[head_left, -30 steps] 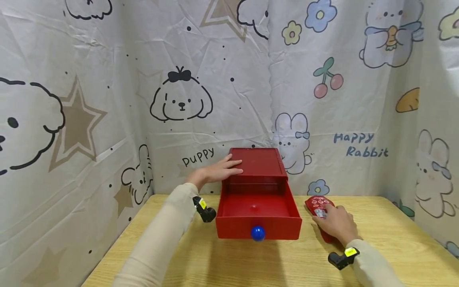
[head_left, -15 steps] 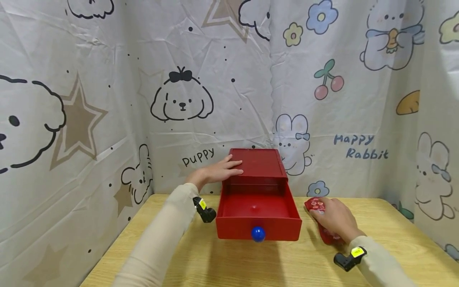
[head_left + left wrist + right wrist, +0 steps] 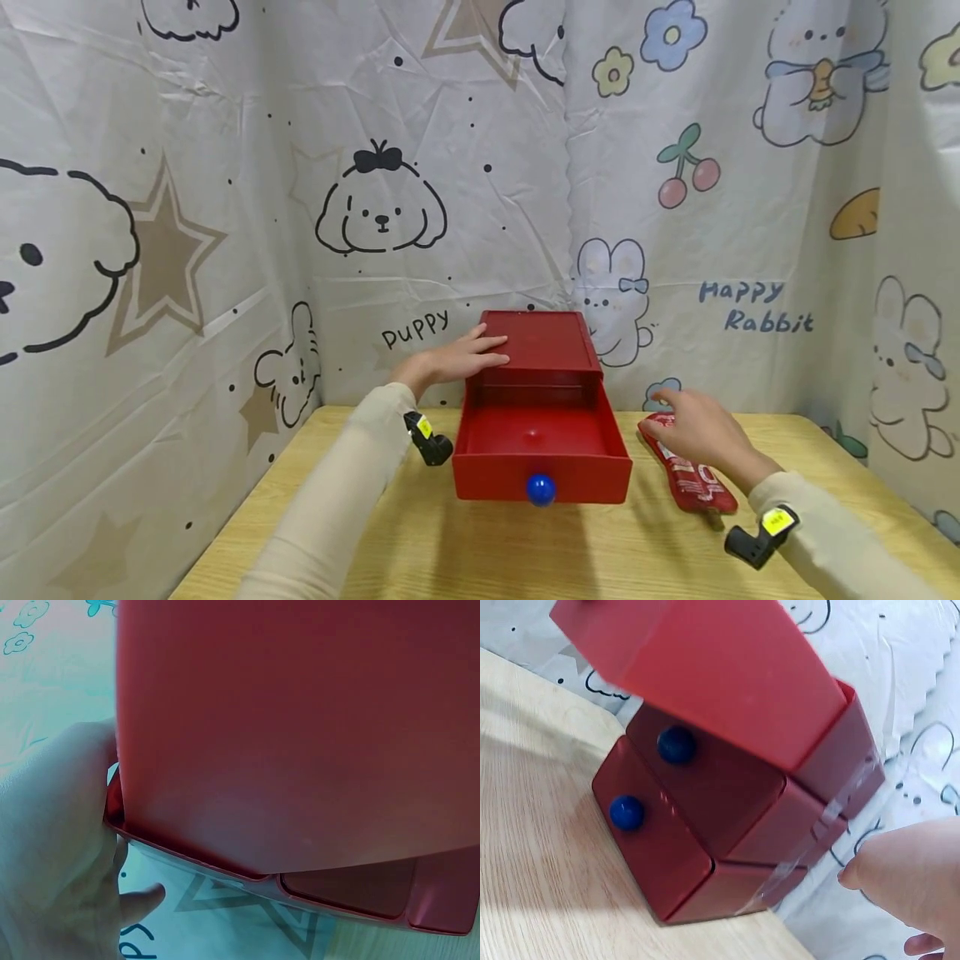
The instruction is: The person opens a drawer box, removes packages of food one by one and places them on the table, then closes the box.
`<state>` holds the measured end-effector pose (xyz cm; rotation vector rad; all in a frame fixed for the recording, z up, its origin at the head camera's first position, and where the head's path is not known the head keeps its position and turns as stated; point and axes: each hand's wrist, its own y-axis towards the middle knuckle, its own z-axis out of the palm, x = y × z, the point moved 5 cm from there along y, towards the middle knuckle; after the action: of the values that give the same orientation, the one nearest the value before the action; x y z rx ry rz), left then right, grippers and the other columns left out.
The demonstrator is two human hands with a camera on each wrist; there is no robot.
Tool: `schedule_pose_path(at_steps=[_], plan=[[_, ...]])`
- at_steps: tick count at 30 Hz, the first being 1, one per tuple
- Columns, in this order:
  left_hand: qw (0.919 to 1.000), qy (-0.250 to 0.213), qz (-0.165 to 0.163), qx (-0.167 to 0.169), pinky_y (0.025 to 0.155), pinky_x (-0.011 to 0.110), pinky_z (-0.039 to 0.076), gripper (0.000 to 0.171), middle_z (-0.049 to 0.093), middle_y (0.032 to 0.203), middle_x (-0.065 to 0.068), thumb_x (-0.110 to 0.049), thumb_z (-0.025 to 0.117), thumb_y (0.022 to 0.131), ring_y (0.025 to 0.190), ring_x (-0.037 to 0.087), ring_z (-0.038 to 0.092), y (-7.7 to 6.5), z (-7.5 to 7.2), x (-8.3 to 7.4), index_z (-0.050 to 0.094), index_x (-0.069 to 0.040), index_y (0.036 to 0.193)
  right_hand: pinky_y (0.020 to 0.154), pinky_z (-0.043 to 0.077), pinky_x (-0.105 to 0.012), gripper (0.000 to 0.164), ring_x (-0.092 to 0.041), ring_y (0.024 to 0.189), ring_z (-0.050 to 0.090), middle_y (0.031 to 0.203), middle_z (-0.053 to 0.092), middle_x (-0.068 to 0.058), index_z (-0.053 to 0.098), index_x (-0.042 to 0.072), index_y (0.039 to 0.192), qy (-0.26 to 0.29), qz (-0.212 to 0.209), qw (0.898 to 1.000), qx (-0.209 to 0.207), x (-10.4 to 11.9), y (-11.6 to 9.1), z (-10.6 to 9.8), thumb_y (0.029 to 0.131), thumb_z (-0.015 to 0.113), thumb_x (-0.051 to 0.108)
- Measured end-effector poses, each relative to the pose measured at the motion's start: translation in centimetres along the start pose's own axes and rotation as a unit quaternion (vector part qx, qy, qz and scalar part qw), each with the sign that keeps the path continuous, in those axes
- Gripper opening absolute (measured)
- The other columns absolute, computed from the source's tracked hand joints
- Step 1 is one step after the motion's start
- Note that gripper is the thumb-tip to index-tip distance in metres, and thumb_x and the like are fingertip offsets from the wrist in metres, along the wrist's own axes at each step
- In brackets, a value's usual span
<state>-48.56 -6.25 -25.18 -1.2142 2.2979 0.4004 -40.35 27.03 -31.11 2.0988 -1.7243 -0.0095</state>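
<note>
A red drawer cabinet (image 3: 536, 340) stands at the table's back, its top drawer (image 3: 534, 429) pulled far out, with nothing in it. My left hand (image 3: 453, 362) rests on the cabinet's upper left edge, fingers extended over its top; the left wrist view shows this hand (image 3: 60, 840) beside the red casing. To the right of the cabinet, a flat red packet (image 3: 699, 487) with pale lettering lies on the table. Over the packet's far part hovers my right hand (image 3: 701, 429), fingers loosely bent and holding nothing. It also appears, partly cut off, as a hand (image 3: 911, 877) in the right wrist view.
Below the open drawer, two closed drawers carry blue knobs (image 3: 627, 813). Another blue knob (image 3: 540, 490) juts from the open drawer's front. A patterned cloth (image 3: 420, 283) hangs behind and beside the wooden table (image 3: 405, 533).
My right hand has let go of the red packet and risen off it, uncovering its lower part. My left hand and the drawer cabinet have stayed put.
</note>
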Motion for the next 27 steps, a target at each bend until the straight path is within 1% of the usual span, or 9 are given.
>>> schedule_pose_path(at_steps=[6,9,16,23,27], plan=[[1.0000,0.000,-0.001,-0.005,0.122,0.054,0.016,0.065,0.003,0.173,0.011,-0.045,0.049,0.106,0.157,0.033,0.006,0.0,0.1,0.2,0.035,-0.017,0.163,0.082,0.055,-0.061,0.056,-0.042,0.101,0.064,0.121,0.066,-0.027,0.065,-0.005,0.130,0.005,-0.001,1.000,0.003,1.2,0.1,-1.0,0.092,0.076,0.034],[1.0000,-0.001,0.000,-0.007,0.122,0.054,0.016,0.065,0.004,0.173,0.011,-0.045,0.049,0.106,0.157,0.033,0.007,0.0,0.1,0.2,0.036,-0.017,0.163,0.082,0.055,-0.061,0.056,-0.043,0.104,0.064,0.122,0.066,-0.027,0.065,-0.004,0.130,0.008,-0.007,1.000,0.000,1.7,0.1,-1.6,0.092,0.077,0.035],[1.0000,0.002,-0.001,-0.007,0.122,0.054,0.015,0.065,0.004,0.173,0.012,-0.045,0.049,0.106,0.157,0.033,0.007,0.0,0.1,0.1,0.036,-0.017,0.163,0.079,0.056,-0.059,0.052,-0.043,0.102,0.066,0.116,0.069,-0.025,0.067,0.000,0.128,0.007,-0.018,1.000,0.000,3.0,-0.3,-2.7,0.092,0.076,0.036],[1.0000,0.001,0.001,-0.009,0.122,0.054,0.016,0.065,0.004,0.173,0.012,-0.045,0.049,0.106,0.156,0.033,0.007,0.0,0.1,0.1,0.036,-0.017,0.163,0.080,0.057,-0.058,0.049,-0.041,0.104,0.067,0.117,0.070,-0.023,0.068,0.001,0.129,0.005,-0.026,1.000,-0.007,4.4,-0.6,-3.4,0.093,0.076,0.034],[1.0000,0.000,0.002,-0.009,0.122,0.054,0.015,0.065,0.003,0.173,0.011,-0.045,0.049,0.106,0.156,0.033,0.007,0.2,0.2,0.2,0.036,-0.017,0.163,0.079,0.057,-0.057,0.049,-0.041,0.103,0.067,0.117,0.070,-0.023,0.068,0.002,0.130,0.014,-0.029,0.999,-0.007,5.0,-0.7,-3.9,0.093,0.076,0.033]])
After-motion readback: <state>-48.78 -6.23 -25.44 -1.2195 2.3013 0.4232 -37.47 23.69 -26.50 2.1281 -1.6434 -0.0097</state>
